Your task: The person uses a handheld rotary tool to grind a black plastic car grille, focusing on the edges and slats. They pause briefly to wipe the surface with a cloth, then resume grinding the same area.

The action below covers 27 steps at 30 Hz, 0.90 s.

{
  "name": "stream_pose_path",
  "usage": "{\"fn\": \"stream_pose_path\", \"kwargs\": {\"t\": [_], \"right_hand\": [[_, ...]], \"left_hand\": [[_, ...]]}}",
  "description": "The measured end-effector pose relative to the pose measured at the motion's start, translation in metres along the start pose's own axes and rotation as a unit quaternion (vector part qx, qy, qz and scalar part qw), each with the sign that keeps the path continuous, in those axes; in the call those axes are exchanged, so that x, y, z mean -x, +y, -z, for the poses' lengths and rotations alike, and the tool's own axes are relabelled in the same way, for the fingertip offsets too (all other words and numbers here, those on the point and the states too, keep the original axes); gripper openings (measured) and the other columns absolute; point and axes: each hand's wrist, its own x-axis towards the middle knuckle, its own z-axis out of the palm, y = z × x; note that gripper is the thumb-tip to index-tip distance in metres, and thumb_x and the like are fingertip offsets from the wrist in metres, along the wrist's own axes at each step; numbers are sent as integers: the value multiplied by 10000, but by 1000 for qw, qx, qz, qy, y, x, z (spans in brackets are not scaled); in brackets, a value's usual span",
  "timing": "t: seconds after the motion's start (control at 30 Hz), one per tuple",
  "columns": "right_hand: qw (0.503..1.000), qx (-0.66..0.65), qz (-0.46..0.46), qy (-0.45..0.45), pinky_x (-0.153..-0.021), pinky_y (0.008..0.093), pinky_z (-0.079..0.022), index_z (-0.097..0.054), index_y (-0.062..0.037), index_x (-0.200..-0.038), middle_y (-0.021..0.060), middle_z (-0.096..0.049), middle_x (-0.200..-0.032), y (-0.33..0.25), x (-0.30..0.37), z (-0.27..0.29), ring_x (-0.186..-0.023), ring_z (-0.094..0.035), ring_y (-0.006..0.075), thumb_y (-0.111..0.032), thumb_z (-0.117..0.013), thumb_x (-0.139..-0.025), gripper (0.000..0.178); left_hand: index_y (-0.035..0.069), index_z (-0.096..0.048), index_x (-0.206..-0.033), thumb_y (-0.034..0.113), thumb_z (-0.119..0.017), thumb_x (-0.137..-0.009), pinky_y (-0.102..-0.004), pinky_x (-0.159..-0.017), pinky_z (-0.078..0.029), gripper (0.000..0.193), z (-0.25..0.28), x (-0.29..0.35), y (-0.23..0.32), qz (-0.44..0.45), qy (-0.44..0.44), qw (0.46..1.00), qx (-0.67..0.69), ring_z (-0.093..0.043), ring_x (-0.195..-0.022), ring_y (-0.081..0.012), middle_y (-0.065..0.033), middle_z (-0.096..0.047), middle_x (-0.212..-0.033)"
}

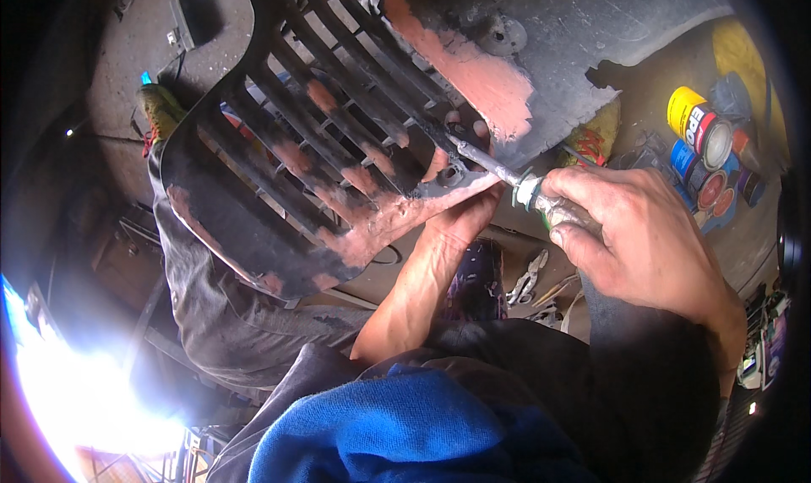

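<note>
Along the lower edge bunches a blue cloth (380,432), and just beyond it the right hand (646,238) is closed firmly around the wrapped, silvery handle of a slim metal tool (497,168). Past that, the left hand (466,217) reaches under the pink-patched lower corner of a black slatted grille (228,179), which lies over the dark trouser leg (220,331); some fingertips seem to show near the tool's tip, but with the panel in the way I cannot tell how tightly they hold. Farther off, a yellow can (688,115) lies tipped on the floor at right, and a yellow-green shoe (159,111) sits beyond the grille's left side.
</note>
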Motion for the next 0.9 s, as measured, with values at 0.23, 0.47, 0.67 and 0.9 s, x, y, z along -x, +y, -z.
{"fn": "stream_pose_path", "kwargs": {"t": [0.23, 0.47, 0.67, 0.9], "right_hand": [[1000, -4, -18, -5, -731, 475, -511, -654, 10, -1089, 214, -690, -942, -3, 5, 2, -827, -666, 431, -108, -687, -829, 287], [1000, -10, 12, 20, -729, 463, -514, -652, 7, -1092, 205, -689, -927, 3, -1, -6, -816, -666, 425, -115, -690, -827, 294], [999, -11, 24, 27, -725, 462, -514, -650, 1, -1085, 204, -686, -910, 3, 5, -5, -811, -668, 424, -121, -696, -823, 293], [1000, -6, 10, 11, -710, 467, -514, -658, 8, -1078, 207, -687, -881, 3, -4, -5, -793, -672, 419, -115, -704, -813, 295]], "left_hand": [[217, -660, -1326, 340, -747, -926, -441, -1001, -540, 427, 6, -3, 2, 5, 0, 1000, -3, -636, -1204, -208, -61, -697, -1261], [184, -680, -1285, 333, -740, -930, -422, -969, -563, 389, 3, -7, -1, -5, 5, 1000, 12, -641, -1196, -185, -53, -697, -1254], [160, -687, -1272, 291, -754, -918, -403, -1001, -564, 383, -7, -5, -2, -27, -25, 999, -8, -648, -1188, -186, -48, -699, -1246], [169, -688, -1278, 316, -730, -939, -424, -1021, -549, 372, -1, -7, -1, -32, -2, 999, 12, -644, -1191, -186, -40, -702, -1240]]}}
